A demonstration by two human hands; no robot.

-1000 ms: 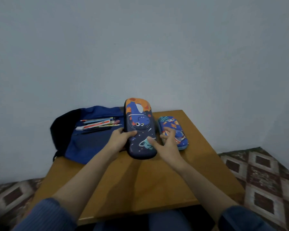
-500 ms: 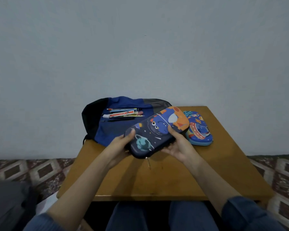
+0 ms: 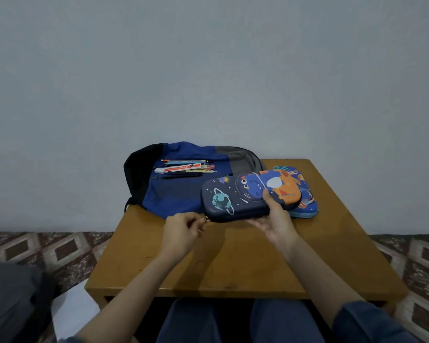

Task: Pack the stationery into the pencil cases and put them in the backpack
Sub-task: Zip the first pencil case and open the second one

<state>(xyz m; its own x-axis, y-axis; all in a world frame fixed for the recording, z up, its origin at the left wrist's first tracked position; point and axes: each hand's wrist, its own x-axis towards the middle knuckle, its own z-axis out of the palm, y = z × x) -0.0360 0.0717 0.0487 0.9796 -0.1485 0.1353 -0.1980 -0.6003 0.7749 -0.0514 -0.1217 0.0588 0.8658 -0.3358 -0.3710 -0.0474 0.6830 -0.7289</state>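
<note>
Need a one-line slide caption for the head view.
Right hand holds the dinosaur pencil case while left hand pinches its zipper pull; stationery lies on the backpack.

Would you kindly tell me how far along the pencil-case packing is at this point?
Done: nothing is packed; the stationery lies loose on the backpack. In hand: the right hand holds the dark pencil case while the left hand pinches its zipper pull, apparently to open it. Left: fill this case and the second pencil case lying behind it, then put both in the backpack.
</note>
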